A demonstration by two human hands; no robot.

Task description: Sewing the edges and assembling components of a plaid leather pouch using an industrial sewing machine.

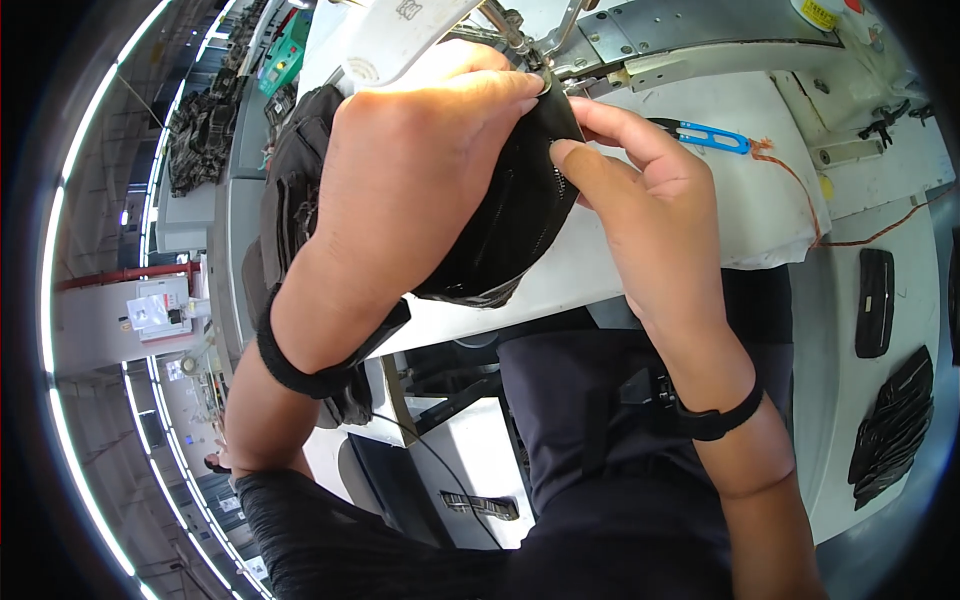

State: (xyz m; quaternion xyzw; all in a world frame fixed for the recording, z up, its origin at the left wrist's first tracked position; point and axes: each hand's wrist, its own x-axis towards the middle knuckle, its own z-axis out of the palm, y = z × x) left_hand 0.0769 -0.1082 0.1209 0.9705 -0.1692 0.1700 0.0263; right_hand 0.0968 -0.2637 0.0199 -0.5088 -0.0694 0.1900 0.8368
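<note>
A black fabric piece with a zipper [505,225] lies under the head of a sewing machine [525,45], its far edge beside the needle area. My left hand [420,150] reaches over it from the left, fingertips pinching the fabric close to the presser foot. On the other side, my right hand [655,200] grips the right edge of the piece between thumb and fingers, near the zipper teeth. The back of my left hand hides part of the piece. More dark bag material [300,190] is bunched left of my left hand.
Blue thread snips [710,137] on an orange cord [800,185] lie right of my right hand. The machine's metal bed [700,35] runs across the back. Black strips [875,305] and pleated black material [893,425] lie at far right. A foot pedal [480,505] is below.
</note>
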